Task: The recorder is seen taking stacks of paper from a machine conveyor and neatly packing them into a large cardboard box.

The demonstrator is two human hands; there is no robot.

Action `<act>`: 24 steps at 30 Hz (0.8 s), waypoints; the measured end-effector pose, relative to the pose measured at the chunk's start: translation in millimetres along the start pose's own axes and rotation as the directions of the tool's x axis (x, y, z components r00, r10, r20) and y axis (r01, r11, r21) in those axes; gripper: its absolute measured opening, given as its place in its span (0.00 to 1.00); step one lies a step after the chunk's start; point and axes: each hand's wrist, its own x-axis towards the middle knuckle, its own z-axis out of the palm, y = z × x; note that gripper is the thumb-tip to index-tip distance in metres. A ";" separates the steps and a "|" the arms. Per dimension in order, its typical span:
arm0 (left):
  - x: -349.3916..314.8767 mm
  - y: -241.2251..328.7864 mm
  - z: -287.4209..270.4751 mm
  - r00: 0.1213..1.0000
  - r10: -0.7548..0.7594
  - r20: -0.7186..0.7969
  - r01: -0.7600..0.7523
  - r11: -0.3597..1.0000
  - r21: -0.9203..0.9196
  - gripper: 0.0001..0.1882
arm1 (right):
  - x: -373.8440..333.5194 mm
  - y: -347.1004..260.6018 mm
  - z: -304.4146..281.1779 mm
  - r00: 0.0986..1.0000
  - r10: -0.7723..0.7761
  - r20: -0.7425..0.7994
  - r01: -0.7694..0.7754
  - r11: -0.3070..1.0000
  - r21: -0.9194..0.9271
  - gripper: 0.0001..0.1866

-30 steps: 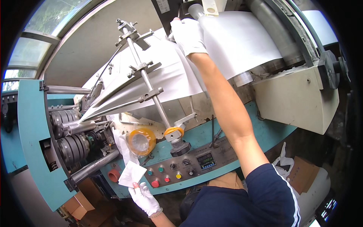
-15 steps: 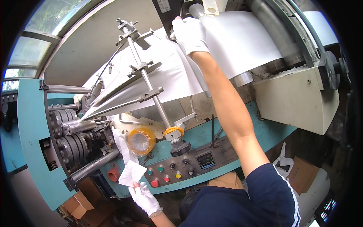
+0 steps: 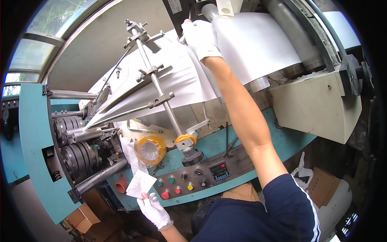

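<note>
My left hand (image 3: pixel 154 211), in a white glove with bare fingertips showing, pinches a square white paper piece (image 3: pixel 141 184) by its lower edge, in front of the machine. My right arm stretches across the machine, and my gloved right hand (image 3: pixel 201 39) is at its far side, beside a dark upright plate (image 3: pixel 179 16). Its fingers look curled round something that the glove mostly hides. A wide white paper web (image 3: pixel 256 46) runs from the rollers on the right, passes by my right hand, and narrows in folds (image 3: pixel 173 76) towards the left.
A metal rod with clamps (image 3: pixel 159 90) crosses above the folded paper. Black ringed rollers (image 3: pixel 76 157) sit at the left. A roll of yellow tape (image 3: pixel 150 150) lies near the control panel (image 3: pixel 197 177) with coloured buttons and a small display. A beige housing (image 3: pixel 318 105) stands at the right.
My right hand has shifted very slightly left. The panel display now shows red digits. Ripples in the folded paper and the black rollers look slightly different. My left hand stays in place.
</note>
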 end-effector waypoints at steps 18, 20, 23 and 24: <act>-17.7 -11.2 -28.7 1.000 -0.023 0.011 0.024 0.990 -0.141 0.13 | -417.8 82.6 -146.0 0.567 0.588 0.577 -0.382 0.808 -0.448 0.18; -28.5 -10.6 -40.7 0.999 -0.043 0.022 0.046 0.986 -0.158 0.13 | -402.0 80.6 -129.5 0.551 0.639 0.537 -0.497 0.768 -0.405 0.22; -37.4 -14.6 -71.5 0.999 -0.043 0.001 0.042 0.981 -0.189 0.12 | -406.9 81.6 -112.0 0.772 0.417 0.479 -0.116 0.834 -0.540 0.20; -38.9 -15.3 -86.5 1.000 -0.031 -0.006 0.029 0.979 -0.202 0.12 | -409.0 61.2 -108.9 0.789 0.366 0.494 -0.004 0.806 -0.592 0.19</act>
